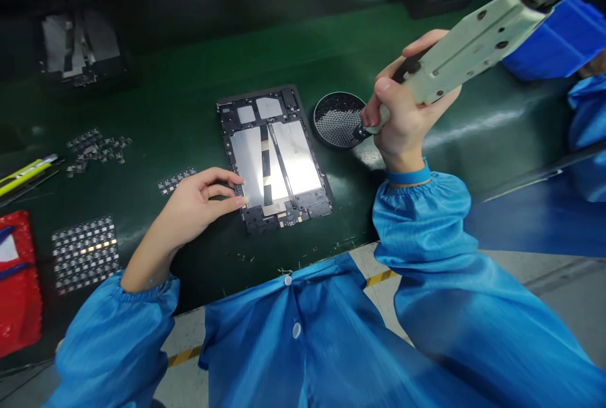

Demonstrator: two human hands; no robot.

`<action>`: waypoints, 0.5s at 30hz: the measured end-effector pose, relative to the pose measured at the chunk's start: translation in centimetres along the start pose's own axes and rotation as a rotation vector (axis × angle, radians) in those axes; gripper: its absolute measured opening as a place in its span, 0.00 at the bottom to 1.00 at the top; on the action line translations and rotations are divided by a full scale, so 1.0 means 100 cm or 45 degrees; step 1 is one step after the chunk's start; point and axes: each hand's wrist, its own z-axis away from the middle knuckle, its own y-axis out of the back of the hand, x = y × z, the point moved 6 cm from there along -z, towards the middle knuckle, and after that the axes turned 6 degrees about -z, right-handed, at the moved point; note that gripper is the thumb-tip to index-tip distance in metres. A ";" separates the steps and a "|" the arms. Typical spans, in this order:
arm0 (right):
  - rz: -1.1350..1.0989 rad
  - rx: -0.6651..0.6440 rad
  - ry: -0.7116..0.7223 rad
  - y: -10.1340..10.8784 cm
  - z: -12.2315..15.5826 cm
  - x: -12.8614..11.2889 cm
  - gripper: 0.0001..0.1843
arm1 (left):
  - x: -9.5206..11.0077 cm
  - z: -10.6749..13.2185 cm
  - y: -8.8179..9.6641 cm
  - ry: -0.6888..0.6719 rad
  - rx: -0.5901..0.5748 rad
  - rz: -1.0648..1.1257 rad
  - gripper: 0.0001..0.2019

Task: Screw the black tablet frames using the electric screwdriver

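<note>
An opened tablet (298, 158), with silver battery panels, black frame and ribbon cables, lies on the green bench mat. My left hand (199, 203) is at its lower left edge, thumb and fingers closed about a small dark part (238, 190) against the frame. My right hand (404, 111) is wrapped round a pale green electric screwdriver (478, 42), held tilted. Its dark tip reaches down to the right rim of a round dish (338, 120). The dish has a perforated surface, with many tiny dark screws at its far side.
Left of the tablet lie a small strip of parts (176, 180), a loose heap of parts (97, 150), a sheet of parts (86, 253), yellow tweezers (26, 177) and a red bag (19, 288). Other tablets (81, 48) sit behind. A co-worker's blue sleeve (587, 111) shows at right.
</note>
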 end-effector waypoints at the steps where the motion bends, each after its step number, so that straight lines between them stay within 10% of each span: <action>1: 0.002 0.001 0.002 0.000 0.000 0.000 0.49 | 0.000 0.000 -0.001 -0.006 -0.005 -0.001 0.22; 9: 0.023 -0.031 0.037 0.000 0.001 -0.007 0.44 | 0.006 -0.005 -0.002 0.030 -0.029 0.008 0.21; 15: -0.146 0.052 0.329 -0.041 0.014 -0.072 0.29 | 0.014 -0.013 -0.011 0.024 -0.077 0.074 0.17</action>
